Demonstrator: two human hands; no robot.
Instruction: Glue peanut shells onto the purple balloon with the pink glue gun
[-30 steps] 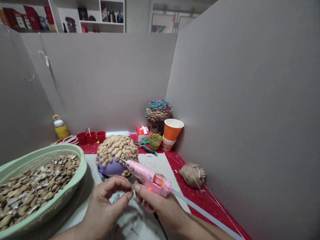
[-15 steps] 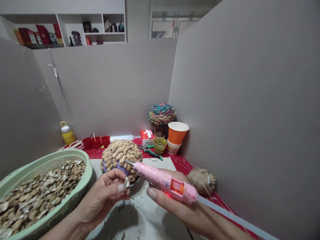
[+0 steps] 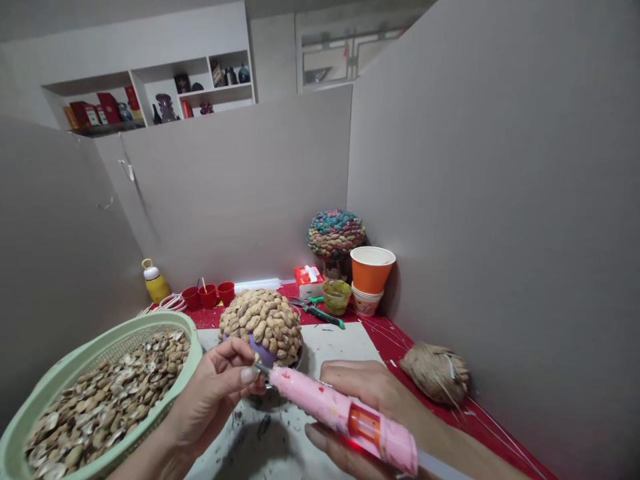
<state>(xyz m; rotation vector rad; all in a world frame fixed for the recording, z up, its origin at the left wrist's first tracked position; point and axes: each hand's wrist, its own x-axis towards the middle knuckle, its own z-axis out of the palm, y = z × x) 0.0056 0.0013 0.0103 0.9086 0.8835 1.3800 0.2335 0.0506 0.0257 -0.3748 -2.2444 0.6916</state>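
Nozzle (image 3: 263, 367) of the pink glue gun (image 3: 315, 400) has come up to the small shell (image 3: 257, 358); whether they really touch, it is too small to tell. The left hand (image 3: 213, 387) pinches this shell between thumb and fingers, and the right hand (image 3: 370, 393) is closed around the gun's body; the trigger cannot be seen. This likely means that both hands must keep steady, as the tip, probably hot, is very near the left fingertips.

Just behind them, the ball (image 3: 265, 320) sits in a bowl (image 3: 301, 359) on the pale board (image 3: 350, 347) of the bench. Shells cover its top and sides, while the purple balloon (image 3: 263, 352) shows at the lower front, partly hidden by the left hand.

As for edges, the rim of the green basket (image 3: 193, 327) stands beside the left forearm, so room on that side looks narrow. On the right, the twine (image 3: 435, 373) lies beyond the right hand, near the grey wall (image 3: 475, 200). The pliers (image 3: 325, 317) lie behind the ball, to its right. More open room is between the ball and the twine, above the board.
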